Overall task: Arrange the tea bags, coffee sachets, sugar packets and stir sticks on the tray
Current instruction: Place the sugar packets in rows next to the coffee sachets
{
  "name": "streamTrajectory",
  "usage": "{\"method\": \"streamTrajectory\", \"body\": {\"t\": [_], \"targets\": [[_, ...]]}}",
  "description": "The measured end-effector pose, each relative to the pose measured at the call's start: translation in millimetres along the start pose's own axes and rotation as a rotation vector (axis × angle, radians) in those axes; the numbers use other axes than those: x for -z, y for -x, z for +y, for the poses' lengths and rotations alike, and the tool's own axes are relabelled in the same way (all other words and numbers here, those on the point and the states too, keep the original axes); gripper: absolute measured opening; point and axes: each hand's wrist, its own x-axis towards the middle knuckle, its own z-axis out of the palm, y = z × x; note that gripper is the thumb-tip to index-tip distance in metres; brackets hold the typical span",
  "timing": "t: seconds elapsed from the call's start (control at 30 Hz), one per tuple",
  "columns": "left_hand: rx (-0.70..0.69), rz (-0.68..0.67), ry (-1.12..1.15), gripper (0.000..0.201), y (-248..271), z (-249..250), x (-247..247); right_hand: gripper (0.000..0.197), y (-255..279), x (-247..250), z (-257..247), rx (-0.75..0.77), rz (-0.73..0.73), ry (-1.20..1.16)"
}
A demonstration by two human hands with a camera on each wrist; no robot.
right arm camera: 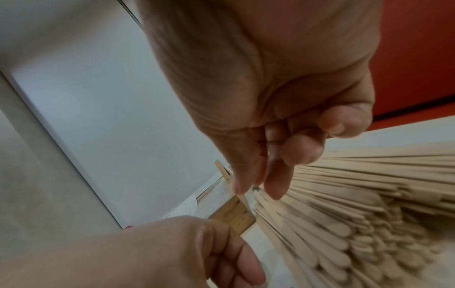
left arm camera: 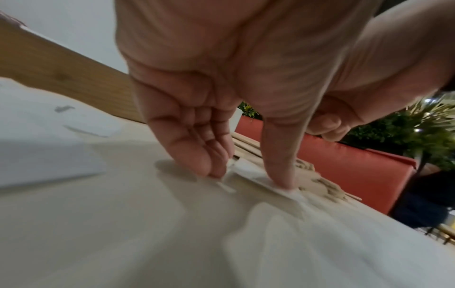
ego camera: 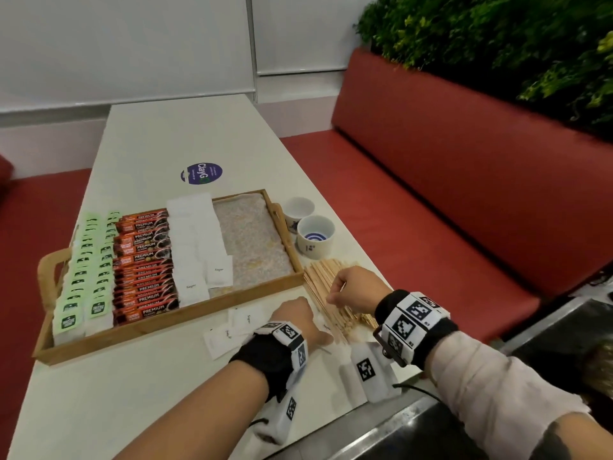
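Nearest, the left hand (ego camera: 295, 318) is palm down on the white worktop (ego camera: 139, 393). Its fingers (left arm camera: 283, 171) are straight, and their tips pin a white sugar packet (left arm camera: 248, 171) flat against the surface, apparently to slide it free or lift an edge. This packet lies against the near end of the stir sticks (ego camera: 331, 293). Three more loose packets (ego camera: 232, 330) lie just left of the hand, between it and the tray (ego camera: 159, 330), probably waiting their turn.

Just beyond, the right hand (ego camera: 351, 288) hovers over the sticks, a loose fan of flat wooden sticks lying on the worktop beside the tray's right end. Its fingers (right arm camera: 275, 179) are loosely curled with the tips pointing down near the sticks. It seems to hold nothing, though blur makes this uncertain.

The wooden tray sits lengthwise on the worktop with a handle at each end. It is filled in neat overlapping columns, which keeps each kind together: green tea bags (ego camera: 83, 277) at the left, red-brown coffee sachets (ego camera: 146, 263) next, then white sugar packets (ego camera: 195, 247). The right portion is bare, showing a speckled base, likely space for the remaining sugar and the sticks.

Further along, two white cups (ego camera: 308, 227) stand just beyond the tray's right handle. A round sticker (ego camera: 201, 173) lies on the worktop past the tray. A red bench (ego camera: 447, 194) and green foliage (ego camera: 497, 38) are at the far right.
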Motion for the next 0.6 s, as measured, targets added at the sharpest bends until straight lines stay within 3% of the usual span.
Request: {"method": "streamTrajectory", "body": {"t": [0.13,0.27,0.47,0.6], "targets": [[0.036,-0.018,-0.019,0.055,-3.0,4.6,-0.9,0.016,4.7,0.8,5.3,-0.006,0.012,0.005],[0.059,-0.080,-0.040,0.030,-5.8,8.8,2.8,0.016,10.1,-0.1,8.1,-0.022,0.002,0.004],[0.134,-0.092,0.041,0.024,-6.5,4.6,2.8,0.009,14.9,-4.3,12.9,-0.069,-0.009,0.003],[0.164,-0.080,0.056,0.039,-5.3,-1.2,3.6,0.004,18.7,-9.4,15.2,-0.106,-0.095,0.056]]}}
